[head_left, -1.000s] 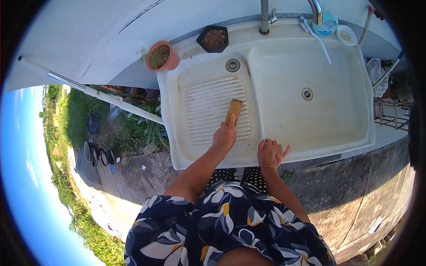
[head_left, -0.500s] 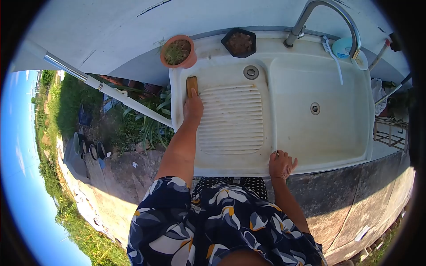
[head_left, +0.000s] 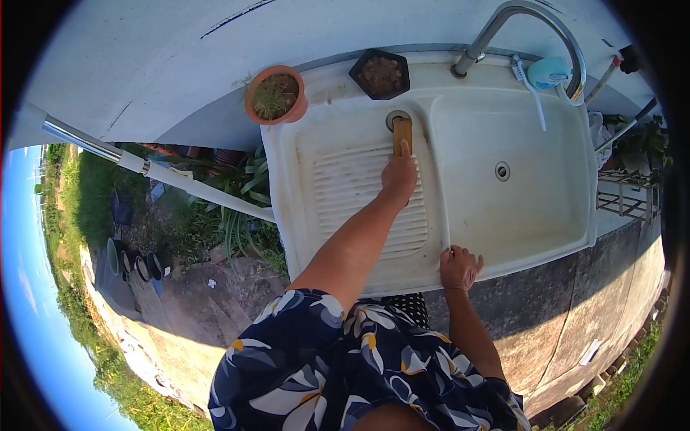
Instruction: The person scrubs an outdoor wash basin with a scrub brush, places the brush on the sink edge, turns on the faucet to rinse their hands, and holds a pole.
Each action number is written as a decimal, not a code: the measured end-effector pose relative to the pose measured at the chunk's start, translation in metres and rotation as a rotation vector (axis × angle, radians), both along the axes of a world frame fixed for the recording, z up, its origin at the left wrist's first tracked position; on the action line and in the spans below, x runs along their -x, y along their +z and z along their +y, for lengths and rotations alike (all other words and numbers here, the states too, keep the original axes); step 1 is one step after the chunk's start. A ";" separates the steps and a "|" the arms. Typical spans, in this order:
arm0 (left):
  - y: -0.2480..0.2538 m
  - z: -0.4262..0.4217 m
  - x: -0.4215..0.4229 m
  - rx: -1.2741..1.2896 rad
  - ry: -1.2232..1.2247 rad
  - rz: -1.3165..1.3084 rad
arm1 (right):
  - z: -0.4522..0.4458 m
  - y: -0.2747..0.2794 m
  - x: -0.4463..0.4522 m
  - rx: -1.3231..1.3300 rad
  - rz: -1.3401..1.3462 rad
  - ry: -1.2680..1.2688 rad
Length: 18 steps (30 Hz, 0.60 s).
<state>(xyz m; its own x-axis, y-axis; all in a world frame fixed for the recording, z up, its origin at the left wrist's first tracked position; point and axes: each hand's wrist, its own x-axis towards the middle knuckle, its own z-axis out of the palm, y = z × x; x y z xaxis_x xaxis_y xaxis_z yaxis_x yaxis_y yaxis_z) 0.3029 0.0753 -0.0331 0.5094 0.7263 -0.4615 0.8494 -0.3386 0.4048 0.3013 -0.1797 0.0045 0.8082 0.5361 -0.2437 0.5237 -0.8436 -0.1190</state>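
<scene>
Left hand [head_left: 400, 177] clenched, arm [head_left: 356, 244] outstretched; right hand [head_left: 460, 269] palm down, closer in.

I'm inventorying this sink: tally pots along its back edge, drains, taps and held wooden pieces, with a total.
Orange pot plus black pot: 2
Left drain plus right drain: 2
Tap: 1
Wooden piece: 1
Total: 6

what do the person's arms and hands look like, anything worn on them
The left hand and right hand are bare, without gloves; no watch or bracelet shows. The short sleeves are dark navy with large white and grey petals and yellow-orange accents. Rings are too small to tell.
</scene>
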 end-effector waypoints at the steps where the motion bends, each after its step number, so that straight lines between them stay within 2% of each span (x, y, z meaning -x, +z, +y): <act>1: 0.000 -0.003 0.001 0.003 -0.001 -0.008 | 0.000 0.000 -0.002 0.003 -0.008 -0.001; 3: 0.001 -0.006 0.011 -0.041 -0.213 0.025 | -0.001 -0.001 0.000 -0.012 0.001 0.001; 5: 0.019 0.015 0.040 -0.054 -0.052 0.104 | -0.001 -0.005 -0.001 -0.026 0.004 -0.006; 7: 0.006 0.039 0.090 -0.194 0.080 0.111 | -0.005 -0.003 -0.002 -0.029 0.002 -0.031; 10: 0.002 0.053 0.134 -0.244 0.175 0.235 | -0.002 -0.003 0.000 -0.014 0.009 -0.026; 12: -0.003 0.054 0.142 -0.200 0.470 0.227 | -0.003 -0.004 -0.002 -0.044 -0.011 -0.015; 15: -0.001 0.040 0.103 -0.157 0.405 0.142 | -0.003 -0.004 -0.001 -0.072 -0.021 -0.010; 17: 0.014 0.021 0.068 -0.079 0.298 0.134 | -0.002 -0.003 -0.001 -0.065 -0.015 -0.011; 18: 0.015 0.009 0.053 -0.055 0.168 0.129 | -0.002 -0.002 -0.001 -0.057 -0.014 -0.012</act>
<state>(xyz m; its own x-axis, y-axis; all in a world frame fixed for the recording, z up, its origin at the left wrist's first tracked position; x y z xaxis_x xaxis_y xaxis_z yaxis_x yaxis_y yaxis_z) 0.2497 0.0847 -0.0185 0.3183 0.8219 -0.4723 0.9394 -0.2066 0.2736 0.3025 -0.1815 0.0027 0.8180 0.5388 -0.2015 0.5152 -0.8420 -0.1603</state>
